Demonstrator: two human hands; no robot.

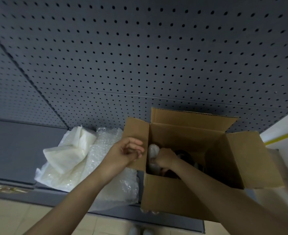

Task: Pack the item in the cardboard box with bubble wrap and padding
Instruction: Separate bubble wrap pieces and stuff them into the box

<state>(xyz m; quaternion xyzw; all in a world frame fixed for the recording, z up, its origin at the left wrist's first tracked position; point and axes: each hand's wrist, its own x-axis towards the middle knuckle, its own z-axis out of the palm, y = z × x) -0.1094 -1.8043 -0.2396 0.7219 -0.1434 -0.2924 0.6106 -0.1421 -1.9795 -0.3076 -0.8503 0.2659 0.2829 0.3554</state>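
An open cardboard box (179, 195) stands on a low grey shelf with all flaps up. My right hand (165, 160) reaches inside it, closed around a bubble-wrapped item (152, 152) near the box's left wall. A dark round object (184, 154) lies deeper in the box, partly hidden by my hand. My left hand (128, 152) hovers in front of the box's left flap, fingers loosely curled and holding nothing. Left of the box lie a sheet of bubble wrap (106, 150) and white foam padding (68, 153).
A grey pegboard wall (140, 56) rises behind the shelf (12, 150). Beige floor tiles (9, 217) run below the shelf edge. A pale wall with a yellow stripe (282, 135) stands at the right.
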